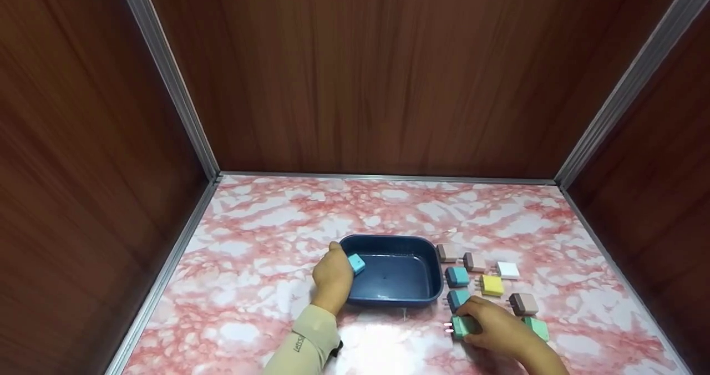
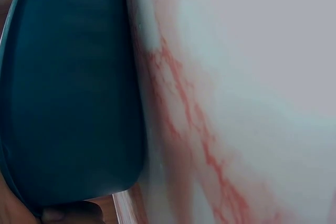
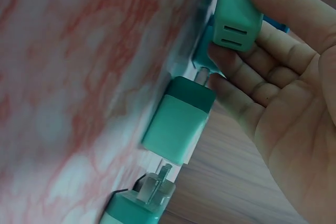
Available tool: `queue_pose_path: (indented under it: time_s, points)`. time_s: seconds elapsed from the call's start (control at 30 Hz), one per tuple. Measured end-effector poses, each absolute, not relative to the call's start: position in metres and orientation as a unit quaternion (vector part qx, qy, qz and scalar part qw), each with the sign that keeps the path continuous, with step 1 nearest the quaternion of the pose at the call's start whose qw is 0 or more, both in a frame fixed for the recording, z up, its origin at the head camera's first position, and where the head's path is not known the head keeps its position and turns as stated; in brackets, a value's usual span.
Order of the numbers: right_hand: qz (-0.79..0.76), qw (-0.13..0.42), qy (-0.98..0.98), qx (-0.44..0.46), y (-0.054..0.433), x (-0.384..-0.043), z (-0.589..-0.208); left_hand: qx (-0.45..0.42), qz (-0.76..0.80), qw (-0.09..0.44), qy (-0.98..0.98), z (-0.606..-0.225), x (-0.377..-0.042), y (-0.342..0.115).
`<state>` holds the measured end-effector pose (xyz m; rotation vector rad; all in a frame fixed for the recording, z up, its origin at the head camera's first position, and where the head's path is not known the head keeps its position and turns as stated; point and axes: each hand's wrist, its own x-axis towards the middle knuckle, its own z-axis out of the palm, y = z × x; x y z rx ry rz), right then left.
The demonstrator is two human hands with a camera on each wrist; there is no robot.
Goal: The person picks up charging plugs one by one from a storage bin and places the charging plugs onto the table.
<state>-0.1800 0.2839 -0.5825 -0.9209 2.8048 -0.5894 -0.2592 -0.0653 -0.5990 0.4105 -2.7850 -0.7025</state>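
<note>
My left hand [image 1: 333, 275] grips the left rim of a dark blue plastic tub [image 1: 383, 300]; its wall [image 2: 73, 87] fills the left of the left wrist view. A light blue charger plug [image 1: 356, 263] lies inside the tub by that hand. My right hand [image 1: 493, 325] pinches a green charger plug [image 1: 461, 327] between thumb and fingers, its prongs pointing left. In the right wrist view the held green charger plug [image 3: 239, 14] shows two slots in its end. Just beyond the right fingertips sits a blue charger plug [image 1: 458, 299].
Right of the tub lie several more charger plugs: blue [image 1: 457, 277], yellow [image 1: 491, 285], white [image 1: 507, 269], brownish [image 1: 523, 304] and green [image 1: 536, 329]. Brown wood-grain panels [image 1: 383, 86] with metal edging enclose the red-and-white marbled table [image 1: 249, 225].
</note>
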Motion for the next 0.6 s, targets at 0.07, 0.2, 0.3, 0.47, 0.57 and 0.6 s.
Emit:
queue_pose_path:
  time_s: [0.07,0.2,0.3,0.47,0.57,0.6]
  points:
    - [-0.193,0.071,0.931,-0.302,0.2834,-0.1801,-0.5831,0.138,-0.242,0.120,-0.953,-0.5986,-0.2589,-0.0656]
    - [-0.192,0.070,0.932,-0.299,0.2831,-0.1793,-0.5827,0.137,-0.243,0.120,-0.953,-0.5977,-0.2589,-0.0657]
    - [-0.192,0.067,0.933,-0.297,0.2834,-0.1785,-0.5828,0.138,-0.241,0.120,-0.953,-0.5973,-0.2590,-0.0654]
    - [-0.183,0.072,0.938,-0.287,0.2836,-0.1773,-0.5847,0.140,-0.239,0.123,-0.953,-0.5975,-0.2590,-0.0650]
    - [-0.178,0.072,0.940,-0.283,0.2837,-0.1766,-0.5864,0.141,-0.242,0.122,-0.952,-0.5974,-0.2588,-0.0651]
    - [-0.176,0.073,0.940,-0.282,0.2836,-0.1763,-0.5867,0.141,-0.244,0.121,-0.952,-0.5974,-0.2587,-0.0652]
